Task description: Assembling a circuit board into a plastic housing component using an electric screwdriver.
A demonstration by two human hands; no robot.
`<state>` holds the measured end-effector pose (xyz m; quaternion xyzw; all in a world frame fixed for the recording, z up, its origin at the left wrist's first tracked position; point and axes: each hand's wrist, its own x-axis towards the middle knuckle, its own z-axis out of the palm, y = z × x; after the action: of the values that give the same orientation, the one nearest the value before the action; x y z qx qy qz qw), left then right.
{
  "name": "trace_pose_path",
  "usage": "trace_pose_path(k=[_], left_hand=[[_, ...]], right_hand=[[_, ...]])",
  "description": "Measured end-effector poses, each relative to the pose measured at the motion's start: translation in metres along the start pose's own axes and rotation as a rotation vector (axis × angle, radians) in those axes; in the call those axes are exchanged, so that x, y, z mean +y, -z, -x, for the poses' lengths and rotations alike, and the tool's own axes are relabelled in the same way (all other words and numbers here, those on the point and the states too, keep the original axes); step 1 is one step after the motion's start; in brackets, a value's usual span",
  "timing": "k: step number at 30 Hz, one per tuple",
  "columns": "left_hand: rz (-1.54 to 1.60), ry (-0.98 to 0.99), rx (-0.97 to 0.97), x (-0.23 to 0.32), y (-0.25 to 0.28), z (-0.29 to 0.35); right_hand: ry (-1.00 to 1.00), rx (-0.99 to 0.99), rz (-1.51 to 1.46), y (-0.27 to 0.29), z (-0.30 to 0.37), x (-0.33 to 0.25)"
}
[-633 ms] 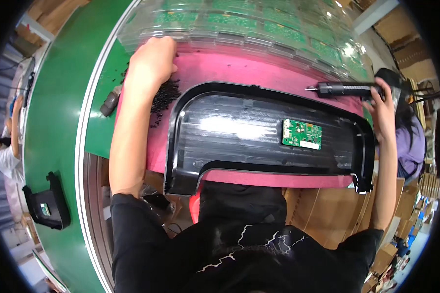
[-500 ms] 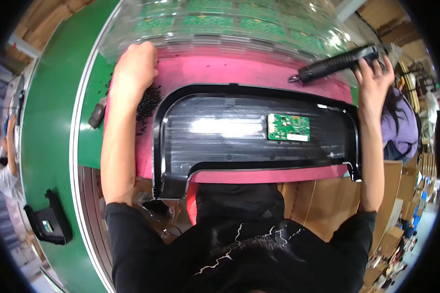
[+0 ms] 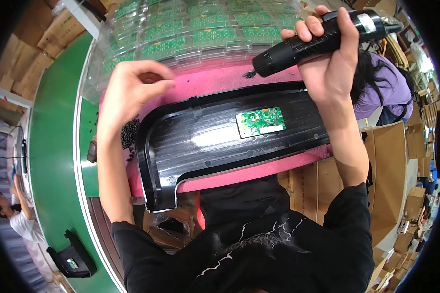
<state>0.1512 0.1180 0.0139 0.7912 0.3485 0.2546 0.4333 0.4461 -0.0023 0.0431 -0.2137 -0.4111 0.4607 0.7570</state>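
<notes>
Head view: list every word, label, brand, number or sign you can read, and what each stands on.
None can be read.
White label on the black power screwdriver: too blurred.
White strip on the green circuit board: too small.
Marks on the brown cartons: too blurred.

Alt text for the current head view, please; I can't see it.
The right hand holds a black cylindrical electric screwdriver near a black plastic housing, where a green rectangular circuit board lies. The left hand is curled near a pile of small black parts; whether it holds anything is unclear. Clear plastic trays stand beyond.
</notes>
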Motion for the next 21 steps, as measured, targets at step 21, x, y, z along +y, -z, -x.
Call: trace_pose_path(k=[21], left_hand=[[-0.051,-0.447,-0.285,0.058,-0.062,0.003]], right_hand=[[0.058,0.095,1.176,-0.039,0.056,-0.048]])
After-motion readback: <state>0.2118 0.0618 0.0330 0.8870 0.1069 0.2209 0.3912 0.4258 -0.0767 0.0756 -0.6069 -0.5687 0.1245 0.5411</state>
